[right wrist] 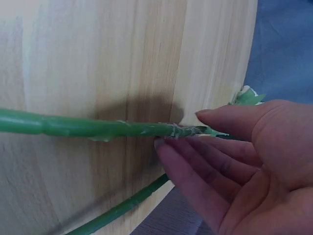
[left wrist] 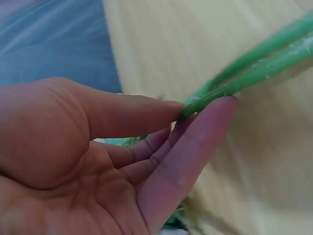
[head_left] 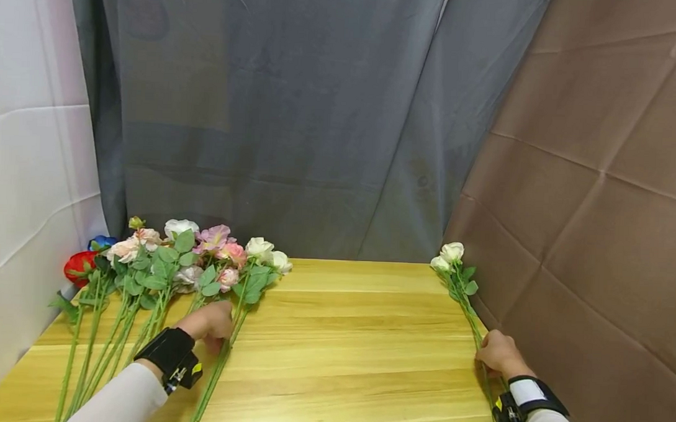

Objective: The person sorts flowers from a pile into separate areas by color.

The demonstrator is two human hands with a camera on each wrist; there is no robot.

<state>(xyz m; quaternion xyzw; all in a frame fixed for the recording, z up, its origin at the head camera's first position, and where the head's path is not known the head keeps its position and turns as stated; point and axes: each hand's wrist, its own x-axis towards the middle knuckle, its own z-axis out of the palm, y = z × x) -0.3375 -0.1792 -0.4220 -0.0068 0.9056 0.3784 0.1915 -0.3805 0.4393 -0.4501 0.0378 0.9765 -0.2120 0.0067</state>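
Note:
At the left of the head view my left hand [head_left: 213,321] pinches the green stems [left wrist: 244,76] of white roses [head_left: 259,248] between thumb and fingertips. These roses lie at the inner edge of a row of flowers. On the far right, my right hand [head_left: 497,353] holds a green stem [right wrist: 122,129] of another pair of white roses [head_left: 451,252]. Its thumb lies along one side and its fingertips touch the other. A second stem [right wrist: 122,208] runs apart, below that hand in the right wrist view. Both pairs of blooms point toward the back.
Left of the left hand lie a red flower [head_left: 80,268], a blue flower [head_left: 101,242], peach flowers [head_left: 125,250] and pink flowers [head_left: 233,254], stems toward me. The wooden table [head_left: 355,348] ends at a grey curtain [head_left: 318,142]. A brown cloth wall [head_left: 584,213] stands close beside the right hand.

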